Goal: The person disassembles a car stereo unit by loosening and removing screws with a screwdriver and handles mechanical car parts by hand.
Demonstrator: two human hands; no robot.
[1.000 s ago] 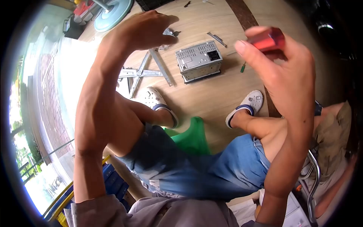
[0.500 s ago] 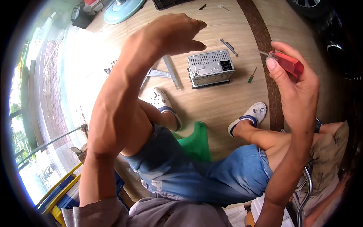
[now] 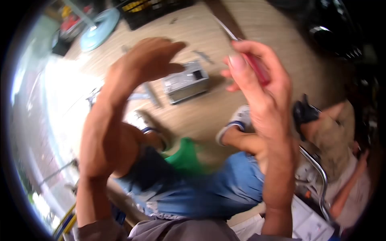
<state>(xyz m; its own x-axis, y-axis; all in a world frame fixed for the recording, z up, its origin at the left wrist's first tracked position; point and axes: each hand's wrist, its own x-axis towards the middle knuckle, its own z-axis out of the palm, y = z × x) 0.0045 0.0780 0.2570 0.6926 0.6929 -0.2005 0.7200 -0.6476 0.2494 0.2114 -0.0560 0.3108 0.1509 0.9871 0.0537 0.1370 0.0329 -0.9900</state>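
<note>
My right hand (image 3: 261, 84) is closed around the red handle of a screwdriver (image 3: 257, 68), whose thin metal shaft points up and to the left. In the air at the left, my left hand (image 3: 150, 58) has its thumb and fingers apart with nothing between them. From this view its fingertips overlap the edge of a silver metal car stereo unit (image 3: 187, 84), which sits on the floor between my feet. Whether they touch it I cannot tell. A flat metal bracket (image 3: 150, 95) lies left of the unit, partly behind my left forearm.
A small metal strip (image 3: 204, 56) lies beyond the unit. Farther off are a black crate (image 3: 136, 18) and a pale blue fan base (image 3: 99, 32). Green material (image 3: 185, 156) shows between my legs. Another person's leg (image 3: 331, 120) and a chrome chair frame (image 3: 317, 164) are at the right.
The view has shifted and blurred. My right hand has turned the screwdriver, so its long shaft now shows pointing up-left. My left hand remains raised with its fingers apart.
</note>
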